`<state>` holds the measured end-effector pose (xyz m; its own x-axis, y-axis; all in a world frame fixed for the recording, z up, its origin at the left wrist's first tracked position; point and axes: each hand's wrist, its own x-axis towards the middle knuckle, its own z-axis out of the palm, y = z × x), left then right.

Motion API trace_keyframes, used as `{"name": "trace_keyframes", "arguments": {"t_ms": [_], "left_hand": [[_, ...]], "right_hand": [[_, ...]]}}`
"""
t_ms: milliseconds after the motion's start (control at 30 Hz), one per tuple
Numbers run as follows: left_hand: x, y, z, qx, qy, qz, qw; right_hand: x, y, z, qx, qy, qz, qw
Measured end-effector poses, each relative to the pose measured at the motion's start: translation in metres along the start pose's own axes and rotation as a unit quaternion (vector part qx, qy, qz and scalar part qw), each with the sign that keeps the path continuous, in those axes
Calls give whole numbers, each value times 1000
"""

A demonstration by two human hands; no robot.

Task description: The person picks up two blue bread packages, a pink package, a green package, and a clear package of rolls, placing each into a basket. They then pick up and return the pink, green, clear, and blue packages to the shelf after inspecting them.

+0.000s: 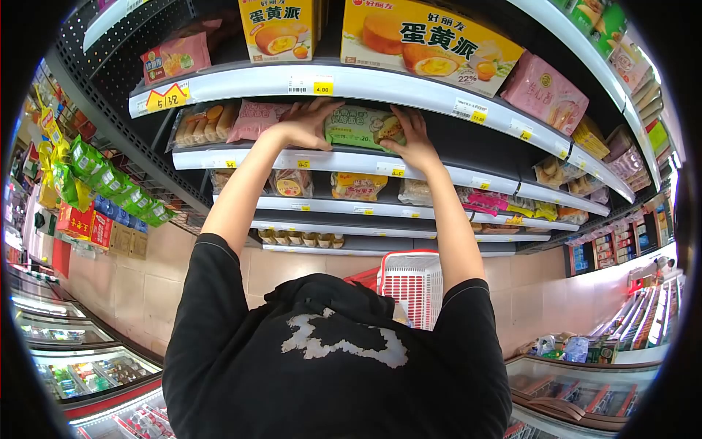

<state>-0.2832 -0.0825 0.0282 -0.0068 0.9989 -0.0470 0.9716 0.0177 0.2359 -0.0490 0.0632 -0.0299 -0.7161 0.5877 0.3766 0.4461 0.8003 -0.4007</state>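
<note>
A green bag of packaged bread [358, 127] lies at the front of a shelf, between my two hands. My left hand [307, 126] grips its left end, with the fingers over the top and the thumb low on the front. At the right end, my right hand [412, 140] holds the bag with its fingers bent around the edge. A pink bread bag [256, 119] sits just left of my left hand. Farther left is a clear pack of long rolls [208, 125].
Yellow egg-pie boxes [431, 45] and a pink bag [545, 94] stand on the shelf above. White price rails [241, 86] edge each shelf. Below are more breads, including a yellow-labelled pack [358, 185]. A red-and-white basket [411, 282] is by my body. Green snack bags [110, 175] hang left.
</note>
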Motion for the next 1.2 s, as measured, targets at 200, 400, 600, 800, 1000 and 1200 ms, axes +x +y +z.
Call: {"name": "trace_keyframes", "arguments": {"t_ms": [200,400,600,800,1000,1200], "left_hand": [[0,-3,5,-33,39,15,999],[-6,-1,29,122,176,53,975],[3,-3,47,125,318,71,937],[-9,13,38,94,367,82,922],[-37,56,89,-24,360,230,904],[-60,126,230,-137,-11,372,918]], "right_hand": [[-1,-2,-1,-8,2,4,1000],[-3,-8,-6,-38,14,-9,999],[-4,-5,-2,-47,55,-31,997],[-26,-5,-8,60,259,-46,963],[-175,-7,44,69,355,87,928],[-436,-16,153,17,124,425,896]]}}
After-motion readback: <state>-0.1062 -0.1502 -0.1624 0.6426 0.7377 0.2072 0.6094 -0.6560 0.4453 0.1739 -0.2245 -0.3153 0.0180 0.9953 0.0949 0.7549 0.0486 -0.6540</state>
